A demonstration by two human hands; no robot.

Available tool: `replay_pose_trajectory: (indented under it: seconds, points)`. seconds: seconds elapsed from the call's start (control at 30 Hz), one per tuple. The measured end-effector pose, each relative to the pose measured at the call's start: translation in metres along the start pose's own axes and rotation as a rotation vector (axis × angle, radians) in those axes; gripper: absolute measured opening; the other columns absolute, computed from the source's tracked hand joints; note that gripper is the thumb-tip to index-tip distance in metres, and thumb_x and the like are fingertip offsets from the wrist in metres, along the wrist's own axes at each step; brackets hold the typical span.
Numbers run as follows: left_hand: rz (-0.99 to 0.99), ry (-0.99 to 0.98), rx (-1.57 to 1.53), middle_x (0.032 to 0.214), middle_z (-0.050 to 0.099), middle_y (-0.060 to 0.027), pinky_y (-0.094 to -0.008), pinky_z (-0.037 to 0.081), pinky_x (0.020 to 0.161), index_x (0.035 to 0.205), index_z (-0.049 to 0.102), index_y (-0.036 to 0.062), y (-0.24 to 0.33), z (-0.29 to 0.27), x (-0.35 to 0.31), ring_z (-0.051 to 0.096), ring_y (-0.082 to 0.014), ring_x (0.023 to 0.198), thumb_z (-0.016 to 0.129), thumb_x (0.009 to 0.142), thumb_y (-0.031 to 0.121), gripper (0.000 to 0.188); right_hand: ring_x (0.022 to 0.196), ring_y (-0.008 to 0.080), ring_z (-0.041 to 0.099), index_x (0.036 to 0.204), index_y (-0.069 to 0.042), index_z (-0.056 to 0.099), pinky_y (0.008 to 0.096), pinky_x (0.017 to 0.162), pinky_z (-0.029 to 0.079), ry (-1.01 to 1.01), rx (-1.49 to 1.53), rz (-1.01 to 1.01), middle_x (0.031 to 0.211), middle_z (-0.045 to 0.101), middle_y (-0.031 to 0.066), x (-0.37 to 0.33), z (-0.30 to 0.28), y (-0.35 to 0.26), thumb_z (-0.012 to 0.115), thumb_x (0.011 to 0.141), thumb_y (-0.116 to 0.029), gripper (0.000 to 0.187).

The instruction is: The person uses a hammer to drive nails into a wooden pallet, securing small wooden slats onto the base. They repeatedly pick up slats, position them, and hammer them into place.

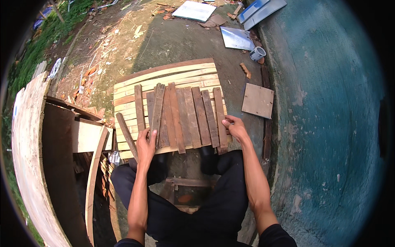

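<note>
Several dark brown wooden slats lie side by side across a low table of pale slats in front of my knees. My left hand is closed round the near end of one wooden slat, which lies slanted over the others. Fingers of my right hand grip the outer edge of the rightmost slat; part of that grip is hidden. Left of the row, a slat stands a little apart, and another slat lies tilted near the table's left edge.
A weathered wooden bench and a curved plank stand at my left. On the right runs a blue-green wall. Near it lie a square board, a saw handle, a paint can and a shiny sheet.
</note>
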State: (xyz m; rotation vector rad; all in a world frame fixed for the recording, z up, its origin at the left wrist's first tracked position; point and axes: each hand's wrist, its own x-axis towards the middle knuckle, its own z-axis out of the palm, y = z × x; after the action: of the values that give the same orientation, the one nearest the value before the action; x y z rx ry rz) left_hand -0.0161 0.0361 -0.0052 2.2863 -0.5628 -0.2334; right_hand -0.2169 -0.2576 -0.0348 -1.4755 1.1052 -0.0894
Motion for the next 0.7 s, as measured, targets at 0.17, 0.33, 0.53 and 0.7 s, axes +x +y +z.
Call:
replay_pose_trajectory:
  seconds: [0.17, 0.33, 0.53, 0.7]
  points:
    - [0.017, 0.079, 0.119, 0.094, 0.059, -0.0178, -0.0407, 0.044, 0.082, 0.11, 0.062, -0.0031, 0.0, 0.001, 0.0, 0.055, -0.0318, 0.09, 0.063, 0.09, 0.026, 0.035, 0.084, 0.023, 0.068, 0.119, 0.0, 0.063, 0.0349, 0.076, 0.054, 0.093, -0.113, -0.077, 0.093, 0.07, 0.0145, 0.01, 0.009, 0.012, 0.07, 0.084, -0.013, 0.037]
    - [0.028, 0.076, 0.217, 0.109, 0.057, -0.0207, -0.0433, 0.041, 0.094, 0.114, 0.059, -0.0029, 0.002, -0.002, -0.001, 0.053, -0.0375, 0.105, 0.064, 0.089, 0.026, 0.039, 0.075, 0.0207, 0.067, 0.116, -0.004, 0.065, 0.0342, 0.068, 0.053, 0.123, -0.116, -0.208, 0.086, 0.07, 0.0132, 0.011, 0.015, 0.007, 0.068, 0.082, -0.004, 0.034]
    - [0.065, 0.029, 0.242, 0.114, 0.057, -0.0202, -0.0436, 0.043, 0.093, 0.12, 0.054, -0.0022, 0.002, 0.002, -0.004, 0.053, -0.0375, 0.108, 0.072, 0.083, 0.027, 0.051, 0.068, 0.0176, 0.065, 0.122, -0.009, 0.062, 0.0334, 0.06, 0.052, 0.055, -0.105, -0.162, 0.086, 0.068, 0.0103, 0.002, 0.012, 0.005, 0.065, 0.082, 0.0, 0.042]
    - [0.028, -0.004, 0.196, 0.114, 0.058, -0.021, -0.0433, 0.044, 0.093, 0.118, 0.055, -0.0024, -0.002, 0.003, -0.001, 0.054, -0.0381, 0.109, 0.073, 0.081, 0.024, 0.049, 0.065, 0.0172, 0.064, 0.124, -0.011, 0.061, 0.0325, 0.058, 0.052, 0.071, -0.188, -0.245, 0.084, 0.067, 0.0079, 0.0, 0.012, 0.011, 0.063, 0.082, 0.003, 0.044]
